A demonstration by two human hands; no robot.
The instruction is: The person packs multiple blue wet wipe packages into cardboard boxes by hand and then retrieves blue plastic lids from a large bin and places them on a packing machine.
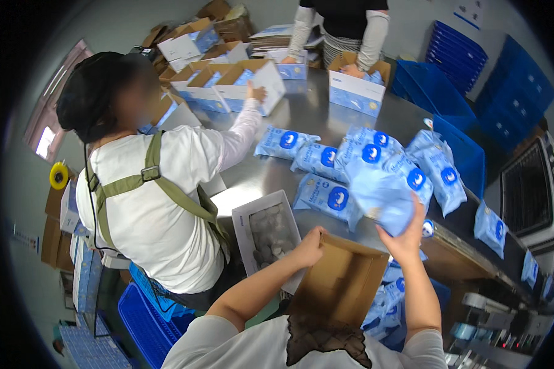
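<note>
My left hand grips the upper rim of a cardboard box, tilted with its bare brown inside showing. My right hand holds a light blue plastic packet, blurred, above the table and right of the box. Beyond it, several blue and white packets lie in a loose group on the metal table. Left of my box stands a white box filled with small, roundish pale items. More packets lie low down, beside the box's right side.
At the left, a co-worker touches a row of open boxes. Another person reaches into a box across the table. Blue crates stand at the right, by a conveyor belt carrying packets. A blue basket is lower left.
</note>
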